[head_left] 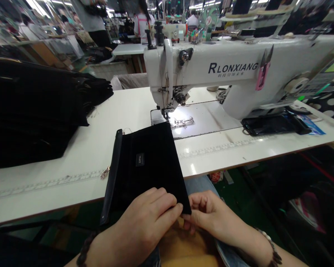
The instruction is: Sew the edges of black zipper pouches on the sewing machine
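A flat black fabric pouch (153, 167) with a small label (140, 159) hangs partly over the table's front edge. Along its left side runs a dark trim strip, and a metal clasp (105, 172) sticks out there. The pouch's far corner lies at the needle of the white sewing machine (200, 70). My left hand (156, 215) is closed over the pouch's near edge, thumb toward the corner. At the near right corner, my right hand (203, 211) pinches the fabric. The parts of the fingertips behind the cloth are hidden.
A big stack of black pieces (30, 111) covers the table's left part. On the right lies a dark phone (269, 125). Pink-handled snips (263, 72) hang on the machine's arm. Ruler markings (222, 148) run along the tabletop. Other people work in the background.
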`<state>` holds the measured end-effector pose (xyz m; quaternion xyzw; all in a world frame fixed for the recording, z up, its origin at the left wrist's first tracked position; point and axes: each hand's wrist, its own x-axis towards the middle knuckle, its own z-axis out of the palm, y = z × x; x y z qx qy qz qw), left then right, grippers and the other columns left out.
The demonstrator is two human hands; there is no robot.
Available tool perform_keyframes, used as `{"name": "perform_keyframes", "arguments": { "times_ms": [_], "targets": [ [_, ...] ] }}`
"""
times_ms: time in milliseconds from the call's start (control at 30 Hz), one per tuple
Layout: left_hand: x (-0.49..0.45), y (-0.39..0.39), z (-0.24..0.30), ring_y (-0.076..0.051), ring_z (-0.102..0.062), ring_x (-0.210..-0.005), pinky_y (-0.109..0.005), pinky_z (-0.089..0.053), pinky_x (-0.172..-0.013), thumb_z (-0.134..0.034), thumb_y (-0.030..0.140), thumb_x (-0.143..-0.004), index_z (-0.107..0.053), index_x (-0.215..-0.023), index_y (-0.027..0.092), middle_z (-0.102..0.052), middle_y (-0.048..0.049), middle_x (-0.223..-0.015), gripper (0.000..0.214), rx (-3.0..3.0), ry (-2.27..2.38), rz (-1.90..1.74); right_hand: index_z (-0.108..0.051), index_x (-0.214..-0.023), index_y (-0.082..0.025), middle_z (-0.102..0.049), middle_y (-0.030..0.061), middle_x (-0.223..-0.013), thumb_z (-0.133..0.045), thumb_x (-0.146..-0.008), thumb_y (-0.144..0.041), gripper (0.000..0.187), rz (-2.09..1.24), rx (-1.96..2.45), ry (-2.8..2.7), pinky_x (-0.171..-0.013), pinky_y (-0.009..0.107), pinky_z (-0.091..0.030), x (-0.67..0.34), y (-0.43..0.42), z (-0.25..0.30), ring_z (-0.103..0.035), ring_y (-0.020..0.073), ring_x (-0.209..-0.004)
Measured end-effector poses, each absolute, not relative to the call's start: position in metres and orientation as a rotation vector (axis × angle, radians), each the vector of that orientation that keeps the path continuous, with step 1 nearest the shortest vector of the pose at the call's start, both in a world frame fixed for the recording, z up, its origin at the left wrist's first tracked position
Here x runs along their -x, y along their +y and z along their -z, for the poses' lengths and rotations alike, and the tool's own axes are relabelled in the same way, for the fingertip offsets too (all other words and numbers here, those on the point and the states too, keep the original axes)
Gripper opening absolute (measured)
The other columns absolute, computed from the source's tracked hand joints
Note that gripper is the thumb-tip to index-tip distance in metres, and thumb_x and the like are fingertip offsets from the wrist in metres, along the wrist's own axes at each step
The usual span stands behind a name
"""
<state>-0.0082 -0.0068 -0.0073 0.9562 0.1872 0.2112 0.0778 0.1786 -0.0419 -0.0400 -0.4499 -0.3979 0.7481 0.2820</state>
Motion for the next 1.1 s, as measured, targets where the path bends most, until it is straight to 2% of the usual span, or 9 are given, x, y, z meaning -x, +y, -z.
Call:
{"name": "perform_keyframes", "arguments": {
  "times_ms": [333, 467, 533, 667, 733, 867, 1000, 1100],
  "targets": [
    [0.003, -0.008, 0.006, -0.017, -0.056, -0.073, -0.031, -0.05, -0.066, -0.032, 0.012, -0.093, -0.059, -0.091, 0.009, -0.06, -0.0069, -0.08, 0.027, -2.902, 0.526, -0.636, -0.052, -0.062, -0.014, -0.059, -0.0003, -0.059, -0.066, -0.068, -0.048, 0.038, -2.07, 1.184, -1.069, -0.05, 0.018, -0.042, -0.18, -0.041, 0.037, -0.053, 0.0059, -0.048],
    [0.003, -0.008, 0.006, -0.017, -0.058, -0.071, -0.03, -0.051, -0.066, -0.029, 0.008, -0.092, -0.059, -0.087, 0.008, -0.062, -0.0067, -0.074, 0.03, -2.947, 0.515, -0.775, -0.049, -0.058, -0.015, -0.058, -0.0009, -0.056, -0.063, -0.073, -0.043, 0.035, -2.064, 1.191, -1.173, -0.048, 0.019, -0.042, -0.186, -0.043, 0.034, -0.053, 0.0073, -0.047],
    [0.005, -0.009, 0.007, -0.017, -0.059, -0.074, -0.03, -0.052, -0.069, -0.035, 0.007, -0.09, -0.059, -0.089, 0.008, -0.063, -0.0072, -0.076, 0.024, -2.92, 0.54, -0.864, -0.051, -0.059, -0.016, -0.057, -0.0016, -0.055, -0.058, -0.079, -0.035, 0.028, -1.806, 1.253, -1.458, -0.047, 0.019, -0.041, -0.192, -0.046, 0.032, -0.053, 0.0085, -0.049],
    [0.007, -0.01, 0.011, -0.017, -0.059, -0.077, -0.03, -0.053, -0.07, -0.04, 0.008, -0.088, -0.058, -0.092, 0.007, -0.064, -0.0077, -0.08, 0.019, -2.866, 0.564, -0.897, -0.056, -0.081, -0.017, -0.06, 0.0025, -0.071, -0.06, -0.079, -0.022, 0.007, -0.687, 1.183, -2.013, -0.058, 0.024, -0.046, -0.201, -0.052, 0.031, -0.056, 0.0135, -0.065],
    [0.006, -0.009, 0.012, -0.017, -0.059, -0.077, -0.031, -0.053, -0.07, -0.04, 0.008, -0.088, -0.058, -0.093, 0.007, -0.064, -0.0075, -0.08, 0.019, -2.856, 0.565, -0.892, -0.055, -0.096, -0.014, -0.062, 0.0069, -0.08, -0.059, -0.08, -0.017, 0.017, -0.33, 1.081, -2.135, -0.061, 0.028, -0.048, -0.203, -0.053, 0.033, -0.057, 0.0161, -0.07],
    [0.005, -0.008, 0.008, -0.017, -0.059, -0.075, -0.03, -0.052, -0.069, -0.037, 0.008, -0.09, -0.058, -0.093, 0.007, -0.064, -0.0074, -0.079, 0.021, -2.855, 0.562, -0.912, -0.052, -0.108, -0.007, -0.064, 0.0103, -0.083, -0.05, -0.082, -0.008, 0.026, -0.14, 0.937, -2.299, -0.062, 0.031, -0.049, -0.202, -0.049, 0.034, -0.058, 0.018, -0.072],
    [0.004, -0.009, 0.002, -0.017, -0.061, -0.073, -0.03, -0.052, -0.068, -0.03, 0.008, -0.092, -0.06, -0.09, 0.007, -0.065, -0.0074, -0.078, 0.03, -2.891, 0.553, -0.895, -0.055, -0.104, -0.007, -0.068, 0.0099, -0.079, -0.031, -0.088, -0.004, 0.029, 0.046, 0.825, -2.376, -0.062, 0.031, -0.051, -0.202, -0.045, 0.02, -0.063, 0.0183, -0.069],
    [0.004, -0.009, 0.0, -0.017, -0.062, -0.079, -0.03, -0.053, -0.073, -0.033, 0.006, -0.091, -0.061, -0.093, 0.009, -0.067, -0.006, -0.087, 0.029, -2.973, 0.624, -0.809, -0.059, -0.098, -0.012, -0.07, 0.0074, -0.079, -0.032, -0.089, -0.006, 0.029, 0.118, 0.845, -2.427, -0.064, 0.029, -0.053, -0.201, -0.043, 0.007, -0.065, 0.0184, -0.068]
  ]
}}
